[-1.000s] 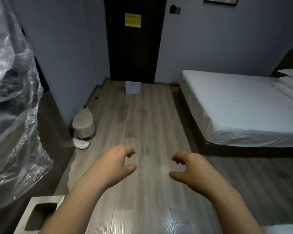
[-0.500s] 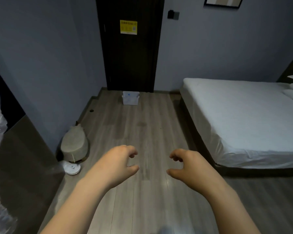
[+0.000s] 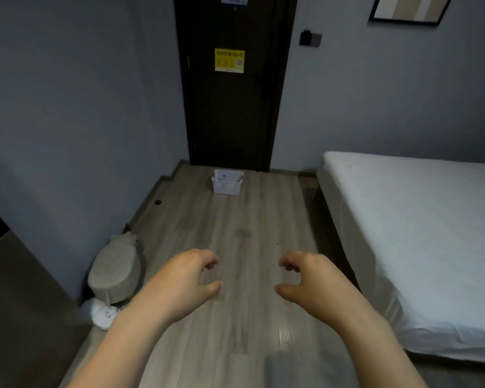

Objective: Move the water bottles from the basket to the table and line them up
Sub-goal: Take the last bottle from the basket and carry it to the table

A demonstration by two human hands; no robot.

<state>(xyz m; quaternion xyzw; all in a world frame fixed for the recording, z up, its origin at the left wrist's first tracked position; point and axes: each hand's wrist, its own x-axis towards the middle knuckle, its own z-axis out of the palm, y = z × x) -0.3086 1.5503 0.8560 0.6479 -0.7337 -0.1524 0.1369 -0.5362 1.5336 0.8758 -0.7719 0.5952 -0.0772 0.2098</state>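
Head view: left hand (image 3: 185, 278) and right hand (image 3: 311, 278) are loosely curled, grasping nothing. The basket (image 3: 227, 186) sits on the floor (image 3: 244, 236) at twelve o'clock, well ahead. No counter shows; likely everything remains.

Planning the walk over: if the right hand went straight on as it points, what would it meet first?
Ahead of the right hand the floor looks free, probably until the basket by the door.
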